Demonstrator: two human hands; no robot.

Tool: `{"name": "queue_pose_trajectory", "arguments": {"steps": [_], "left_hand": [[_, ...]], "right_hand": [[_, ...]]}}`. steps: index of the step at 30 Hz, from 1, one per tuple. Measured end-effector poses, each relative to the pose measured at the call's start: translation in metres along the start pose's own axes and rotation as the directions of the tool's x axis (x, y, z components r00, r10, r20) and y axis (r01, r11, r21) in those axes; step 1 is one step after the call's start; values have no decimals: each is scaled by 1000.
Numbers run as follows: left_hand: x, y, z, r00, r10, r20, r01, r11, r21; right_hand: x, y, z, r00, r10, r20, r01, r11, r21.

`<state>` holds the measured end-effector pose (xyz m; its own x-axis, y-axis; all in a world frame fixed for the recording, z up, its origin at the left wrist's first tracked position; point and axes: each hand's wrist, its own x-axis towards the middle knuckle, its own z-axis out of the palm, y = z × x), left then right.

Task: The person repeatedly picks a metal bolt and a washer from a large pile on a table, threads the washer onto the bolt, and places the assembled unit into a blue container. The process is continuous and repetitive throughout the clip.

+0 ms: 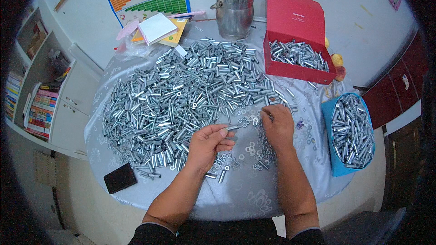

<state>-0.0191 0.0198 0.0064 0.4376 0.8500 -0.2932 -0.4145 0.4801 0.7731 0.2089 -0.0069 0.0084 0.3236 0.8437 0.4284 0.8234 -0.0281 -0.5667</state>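
My left hand (210, 144) is closed in a pinch, with a small silvery expansion bolt (233, 127) held between thumb and forefinger. To its right, my right hand (278, 124) reaches down with curled fingers over scattered washers (250, 149). Its fingertips come close to the washers, and whatever they may hold is hidden. A wide heap of metal sleeves and bolts (168, 95) spreads over the table beyond and left of my hands. A few loose pieces, such as a metal sleeve (221, 176), lie near my left wrist.
At the back right stands an open red box (297, 71) of metal pieces, with a blue bin (334, 154) of similar parts nearer. A steel pot (235, 13), notebooks (157, 28) and a dark phone-like slab (120, 178) rest on the silvery tablecloth (231, 199). Shelves (68, 127) flank the left.
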Motion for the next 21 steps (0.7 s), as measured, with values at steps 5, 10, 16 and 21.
{"name": "queue_pose_trajectory", "arguments": {"steps": [5,10,16,21], "left_hand": [[-1,0,2,1000,14,-4,-14,1000,17],[-2,3,3,999,27,-18,-27,999,43],[-1,-2,3,999,34,-12,-34,999,-3],[0,-4,2,1000,14,-11,-14,1000,2]], "right_hand": [[22,0,14,970,3,243,28,992,-123],[30,10,23,950,7,313,22,996,-89],[27,10,24,960,12,278,5,998,-60],[13,-2,19,943,193,272,-288,882,374]]}}
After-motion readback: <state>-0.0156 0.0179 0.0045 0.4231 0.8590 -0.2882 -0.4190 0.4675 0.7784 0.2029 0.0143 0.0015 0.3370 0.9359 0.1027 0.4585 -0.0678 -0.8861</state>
